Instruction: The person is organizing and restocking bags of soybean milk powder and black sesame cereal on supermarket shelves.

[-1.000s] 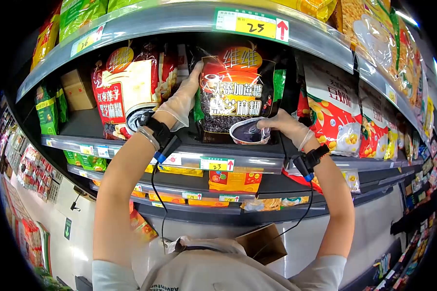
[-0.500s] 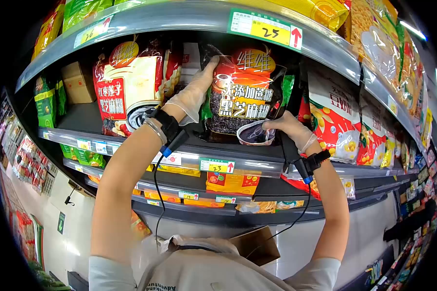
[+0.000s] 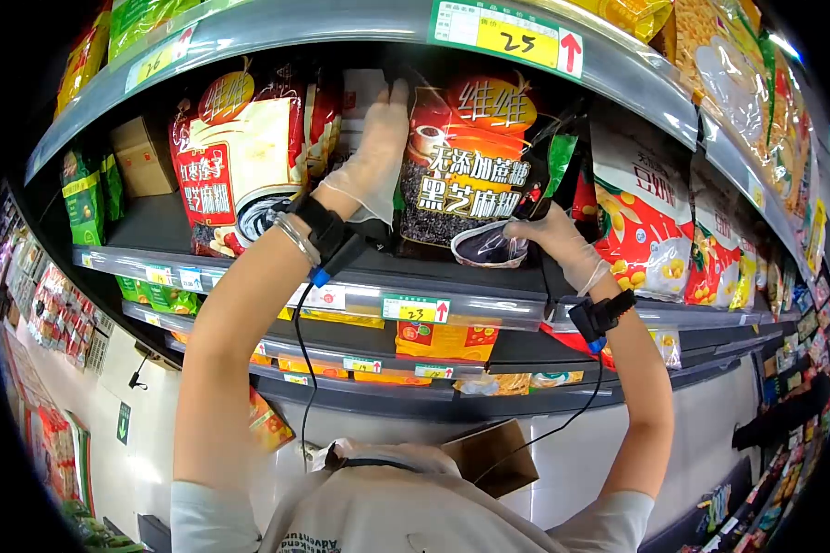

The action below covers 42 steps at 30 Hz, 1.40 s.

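A dark red and black bag of sesame powder (image 3: 470, 175) stands upright on the middle shelf. My left hand (image 3: 378, 152), in a clear glove, lies along its left side with the fingers stretched upward. My gloved right hand (image 3: 563, 244) is at the lower right corner, its thumb over the bag's front and its other fingers partly hidden at the side. To the left stands a cream and red bag (image 3: 240, 170) with a similar logo. Green packaging (image 3: 560, 161) shows behind the bag's right edge.
Red and white soy milk bags (image 3: 643, 212) stand on the right. A cardboard box (image 3: 145, 158) and green bags (image 3: 83, 207) are at the left. The upper shelf edge (image 3: 341, 35) hangs over the hands. An open carton (image 3: 492, 458) sits on the floor.
The fingers of my left hand have straightened and no longer curl over the bag's upper left edge. The bag tilts slightly differently, its top a little farther right. My right hand keeps its place at the lower corner.
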### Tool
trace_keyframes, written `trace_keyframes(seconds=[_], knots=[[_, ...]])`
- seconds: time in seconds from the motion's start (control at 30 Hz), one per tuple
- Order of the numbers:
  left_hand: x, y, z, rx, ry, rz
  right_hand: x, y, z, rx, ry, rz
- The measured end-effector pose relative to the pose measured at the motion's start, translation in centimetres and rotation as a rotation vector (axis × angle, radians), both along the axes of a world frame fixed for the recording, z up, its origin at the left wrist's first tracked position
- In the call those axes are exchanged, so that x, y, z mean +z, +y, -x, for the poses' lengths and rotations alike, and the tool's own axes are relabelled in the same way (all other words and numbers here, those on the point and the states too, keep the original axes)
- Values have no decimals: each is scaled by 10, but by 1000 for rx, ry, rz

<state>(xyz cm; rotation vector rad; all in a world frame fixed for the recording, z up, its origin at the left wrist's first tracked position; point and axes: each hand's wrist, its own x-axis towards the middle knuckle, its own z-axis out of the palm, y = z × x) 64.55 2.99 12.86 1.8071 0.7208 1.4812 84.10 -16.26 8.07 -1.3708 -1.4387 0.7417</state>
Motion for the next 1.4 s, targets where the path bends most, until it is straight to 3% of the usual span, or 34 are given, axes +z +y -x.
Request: trace_keyframes(seconds=[0.07, 0.1, 0.17, 0.33, 0.4, 0.43, 0.5, 0.6, 0.7, 0.73, 0.83, 1.07, 1.17, 1.2, 1.4], knots=[[2, 1, 0, 447, 575, -463, 4, 1, 0, -18, 4, 45], [5, -2, -3, 310, 297, -295, 5, 2, 0, -10, -8, 49], [6, -5, -2, 200, 86, -116, 13, 1, 3, 7, -10, 115], [-1, -4, -1, 103, -146, 276, 6, 14, -12, 20, -79, 47], [-1, -8, -1, 100, -210, 398, 5, 15, -15, -202, -265, 18], [-3, -11, 0, 98, -207, 397, 8, 18, -18, -240, -322, 166], [4, -49, 13, -430, -359, 770, 14, 10, -10, -142, -229, 161], [9, -73, 21, -569, -487, 957, 20, 7, -10, 62, -125, 196], [0, -84, 29, -721, -549, 905, 17, 11, -16, 52, -177, 248], [-4, -85, 31, -737, -545, 914, 15, 20, -28, 173, -143, 346], [-18, -86, 31, -761, -529, 948, 17, 15, -18, 118, -174, 346], [-36, -82, 14, -769, -501, 943, 13, 6, -13, -6, -190, 241], [-31, -90, 8, -651, -426, 838, 13, 6, -20, 10, -135, 270], [-20, -102, 10, -736, -466, 936, 11, 7, -26, 11, -144, 275], [-46, -74, -7, -756, -497, 867, 0, 7, -32, -37, -176, 124]])
